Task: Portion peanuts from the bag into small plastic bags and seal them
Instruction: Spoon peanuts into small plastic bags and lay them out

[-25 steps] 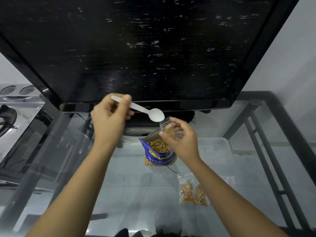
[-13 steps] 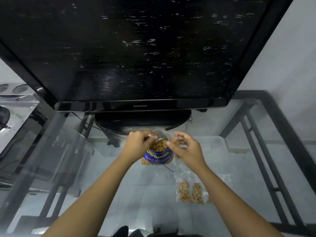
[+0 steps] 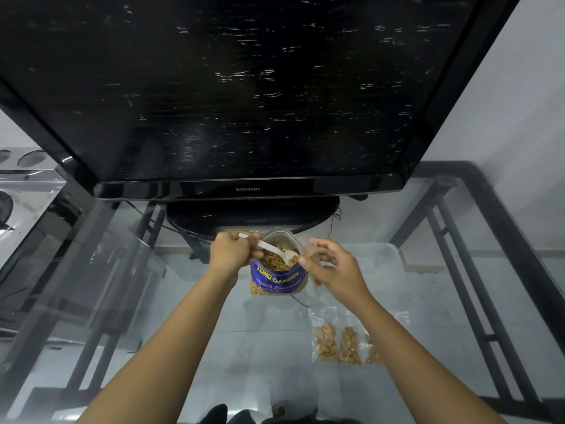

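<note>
Scooping step: your left hand (image 3: 232, 252) grips the spoon (image 3: 275, 251) in the peanut bag (image 3: 276, 278); your right hand (image 3: 331, 272) pinches the small bag (image 3: 308, 249) (barely visible); next, lift level.

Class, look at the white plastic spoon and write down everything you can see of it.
The spoon is white, plain and looks like thin disposable plastic. The left hand is closed around the far end of its handle. It slants down to the right, its bowl dipped into the open mouth of the blue peanut bag, among the peanuts. The right hand is close to the bowl, pinching a small clear bag at the peanut bag's rim; whether it touches the spoon is unclear.
</note>
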Demonstrator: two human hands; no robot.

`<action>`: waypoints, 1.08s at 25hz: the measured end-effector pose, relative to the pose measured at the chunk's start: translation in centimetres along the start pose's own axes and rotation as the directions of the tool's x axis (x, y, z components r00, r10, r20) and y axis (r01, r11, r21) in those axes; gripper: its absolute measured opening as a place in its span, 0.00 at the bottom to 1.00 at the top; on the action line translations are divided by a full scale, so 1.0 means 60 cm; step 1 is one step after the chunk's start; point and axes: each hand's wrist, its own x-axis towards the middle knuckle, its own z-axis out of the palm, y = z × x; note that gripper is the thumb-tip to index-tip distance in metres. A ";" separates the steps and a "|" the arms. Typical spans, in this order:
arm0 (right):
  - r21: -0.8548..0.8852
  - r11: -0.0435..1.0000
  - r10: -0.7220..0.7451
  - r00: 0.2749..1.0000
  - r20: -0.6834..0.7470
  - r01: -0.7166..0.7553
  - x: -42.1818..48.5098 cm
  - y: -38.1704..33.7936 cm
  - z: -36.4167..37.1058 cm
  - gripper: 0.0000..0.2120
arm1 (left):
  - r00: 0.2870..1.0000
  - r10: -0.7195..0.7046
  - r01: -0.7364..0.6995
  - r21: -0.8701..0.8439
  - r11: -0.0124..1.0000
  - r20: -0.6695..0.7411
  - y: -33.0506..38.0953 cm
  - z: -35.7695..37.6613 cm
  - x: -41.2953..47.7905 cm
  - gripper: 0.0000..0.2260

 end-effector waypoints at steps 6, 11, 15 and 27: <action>-0.009 1.000 0.013 1.000 0.016 -0.013 -0.001 -0.002 -0.006 0.21 | 0.992 -0.117 0.125 -0.168 0.978 0.052 0.006 -0.008 0.008 0.05; -0.007 1.000 0.026 0.999 0.028 -0.025 -0.001 -0.003 -0.011 0.20 | 0.982 -0.173 0.185 -0.229 0.956 0.071 0.009 -0.015 0.013 0.04; 0.002 1.000 0.019 1.000 0.017 -0.019 0.001 -0.013 -0.014 0.19 | 0.980 -0.185 0.198 -0.275 0.941 0.073 0.012 -0.021 0.019 0.04; -0.562 0.807 -0.188 0.981 0.046 0.181 0.023 -0.043 -0.012 0.28 | 0.980 -0.196 0.189 -0.421 0.887 0.026 0.033 -0.079 0.034 0.05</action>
